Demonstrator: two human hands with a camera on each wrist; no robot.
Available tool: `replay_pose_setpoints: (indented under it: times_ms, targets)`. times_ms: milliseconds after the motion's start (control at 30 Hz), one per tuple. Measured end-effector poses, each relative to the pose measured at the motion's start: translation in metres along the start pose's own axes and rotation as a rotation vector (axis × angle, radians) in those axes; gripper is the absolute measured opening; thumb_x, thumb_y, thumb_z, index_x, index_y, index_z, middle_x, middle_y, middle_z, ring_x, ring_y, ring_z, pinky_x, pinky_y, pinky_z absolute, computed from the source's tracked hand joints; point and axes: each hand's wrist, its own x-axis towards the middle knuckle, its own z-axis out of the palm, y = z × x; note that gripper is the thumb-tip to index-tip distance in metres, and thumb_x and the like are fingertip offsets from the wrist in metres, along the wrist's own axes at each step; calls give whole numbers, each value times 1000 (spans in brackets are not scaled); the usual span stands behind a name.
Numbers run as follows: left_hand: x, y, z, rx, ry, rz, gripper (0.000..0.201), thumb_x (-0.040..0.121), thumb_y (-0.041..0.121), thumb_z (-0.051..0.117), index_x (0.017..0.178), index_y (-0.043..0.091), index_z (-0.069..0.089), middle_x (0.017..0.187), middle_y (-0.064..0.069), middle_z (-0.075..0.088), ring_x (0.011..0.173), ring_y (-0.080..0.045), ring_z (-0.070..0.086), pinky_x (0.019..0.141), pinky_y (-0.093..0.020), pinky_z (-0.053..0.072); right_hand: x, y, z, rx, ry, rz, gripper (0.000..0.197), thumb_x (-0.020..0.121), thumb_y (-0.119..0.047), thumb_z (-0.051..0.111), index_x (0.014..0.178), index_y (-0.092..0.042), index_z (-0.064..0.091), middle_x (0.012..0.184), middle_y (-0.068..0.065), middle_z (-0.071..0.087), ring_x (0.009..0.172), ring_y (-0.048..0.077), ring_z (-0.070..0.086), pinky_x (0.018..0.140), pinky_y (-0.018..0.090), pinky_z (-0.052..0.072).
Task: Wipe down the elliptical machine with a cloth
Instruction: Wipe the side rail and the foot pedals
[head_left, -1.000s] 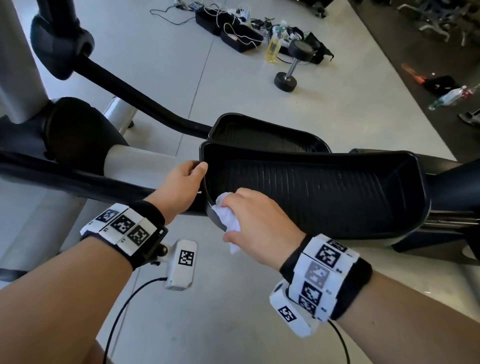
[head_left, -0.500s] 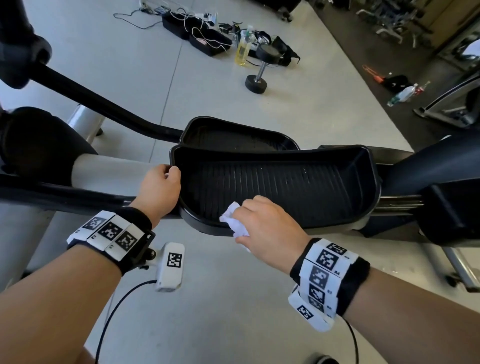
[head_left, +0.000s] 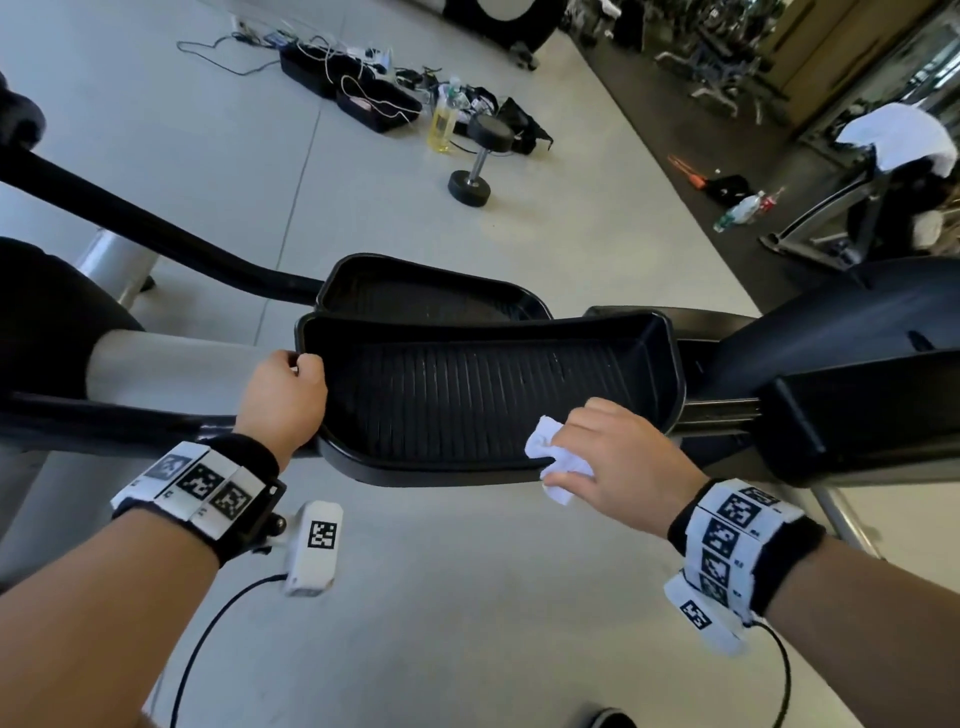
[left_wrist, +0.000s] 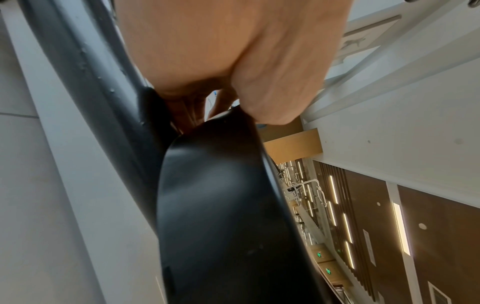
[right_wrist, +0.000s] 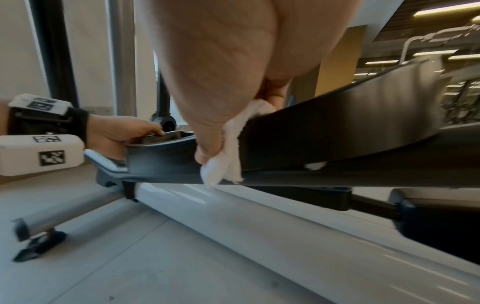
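Observation:
The elliptical's near black foot pedal (head_left: 483, 395) is a ribbed tray with a raised rim, in the middle of the head view. My left hand (head_left: 283, 397) grips the pedal's left end, fingers curled over the rim (left_wrist: 228, 123). My right hand (head_left: 618, 457) holds a crumpled white cloth (head_left: 553, 460) against the pedal's near rim, towards its right end. In the right wrist view the cloth (right_wrist: 228, 152) wraps over the rim's outer wall (right_wrist: 337, 133), pinched under my thumb and fingers. A second pedal (head_left: 431, 293) lies just behind.
The elliptical's black arm (head_left: 156, 234) and grey rail (right_wrist: 259, 222) run beside the pedals. On the floor beyond lie a dumbbell (head_left: 475, 161), a yellow bottle (head_left: 441, 122), black cases with cables (head_left: 358, 85) and a plastic bottle (head_left: 743, 210). Another machine with a white towel (head_left: 898, 135) stands at right.
My right hand has slid the cloth rightward along the pedal's near rim, from its left corner to near its right end. The left hand keeps its grip on the left end.

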Motion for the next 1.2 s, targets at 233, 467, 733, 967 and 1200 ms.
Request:
replay_pose_setpoints:
  times_ms: [233,467,733,967,1200]
  targets:
    - [3,-3,2,-19,-3,3,25,100,24,40,79,13,48,70,-5,52,63,-25,49,61,-38,38,-8,65,-33,59,330,242,47,96,-53,46,85,-17,74,80,0,63,82,23,55,81,39,47]
    - [3,-3,3,24,19,13,26,102,23,40,83,10,51,75,-8,56,67,-22,51,57,-37,34,45,108,-82,-259,63,374,27,97,-30,60,87,-9,74,87,10,64,85,32,56,84,43,45]
    - [0,-1,3,13,37,18,27,100,22,40,81,8,51,72,-8,54,65,-24,50,55,-36,32,37,84,-74,-260,-174,539,22,95,-26,64,100,-5,67,104,9,62,94,26,62,73,31,40]
    - [0,-1,-2,15,10,25,26,102,23,41,80,12,49,71,-6,53,65,-22,50,56,-37,33,9,53,-69,-229,-178,503,21,95,-28,63,92,-13,76,90,2,69,87,21,66,71,28,48]
    - [-2,0,-3,-14,-7,8,25,101,24,41,81,13,50,67,-3,53,63,-23,52,57,-36,35,7,39,-55,11,-170,461,43,83,-35,68,49,-15,51,53,2,56,61,24,62,50,30,41]
